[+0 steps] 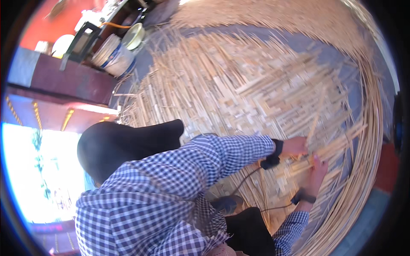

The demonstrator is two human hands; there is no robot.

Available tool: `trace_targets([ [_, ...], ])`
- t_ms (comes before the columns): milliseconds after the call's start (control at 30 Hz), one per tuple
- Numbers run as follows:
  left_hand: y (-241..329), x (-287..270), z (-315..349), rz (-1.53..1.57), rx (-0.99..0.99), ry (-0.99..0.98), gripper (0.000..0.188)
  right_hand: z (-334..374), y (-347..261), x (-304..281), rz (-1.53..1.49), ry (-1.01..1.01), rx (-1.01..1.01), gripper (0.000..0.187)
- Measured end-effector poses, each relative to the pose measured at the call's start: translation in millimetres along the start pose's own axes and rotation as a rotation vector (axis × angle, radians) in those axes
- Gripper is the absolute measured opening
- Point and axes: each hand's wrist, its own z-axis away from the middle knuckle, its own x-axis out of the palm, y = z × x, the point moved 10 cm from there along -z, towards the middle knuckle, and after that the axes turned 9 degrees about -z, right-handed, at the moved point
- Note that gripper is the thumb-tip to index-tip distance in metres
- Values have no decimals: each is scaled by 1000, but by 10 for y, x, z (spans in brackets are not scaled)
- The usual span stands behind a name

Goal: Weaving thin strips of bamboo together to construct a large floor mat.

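A mat of flat, pale split-reed strips (260,106), partly woven, spreads beneath my hands. My left hand (294,146), reaching in at the upper side, is closed on a reed strip (317,121) that stands up slanting from the mat. Just below and to its right is my right hand (317,173), fingers bent at several loose reed strips (341,141) that run out over the mat's right edge. Motion blurs the fingertips, and part of what they hold is hidden. Both wrists wear black bands, over or beside blue-and-white checked sleeves.
A thick bundle of long reeds (370,141) curves along the right side. More strips (273,15) lie at the back. A white bucket (114,55) and a pale basin (133,36) stand at the upper left beside a brown ledge (70,81). My shoe (227,205) rests by the mat.
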Motion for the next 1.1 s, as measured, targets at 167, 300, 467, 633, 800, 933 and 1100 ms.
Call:
trace_targets([
  [167, -55, -288, 24, -307, -57, 197, 29, 348, 7, 425, 439, -185, -205, 29],
  [300, -9, 156, -62, -278, -3, -128, 28, 877, -219, 566, 535, -94, -419, 15],
  [467, 312, 38, -137, -876, 223, 178, 41, 558, -250, 318, 620, -50, -428, 14],
  [633, -28, -254, -204, -899, 50, 17, 25, 371, -291, 542, 407, -158, -408, 25],
  [800, 272, -592, -6, -668, 195, 194, 27, 409, -371, -207, 1036, 32, -573, 23],
  [933, 169, -737, 732, -1134, 248, 398, 50, 396, -69, -237, 1262, -132, -405, 25],
  [1100, -364, -659, 1015, -1327, 84, 155, 89, 376, -4, -107, 1460, -111, -341, 29],
])
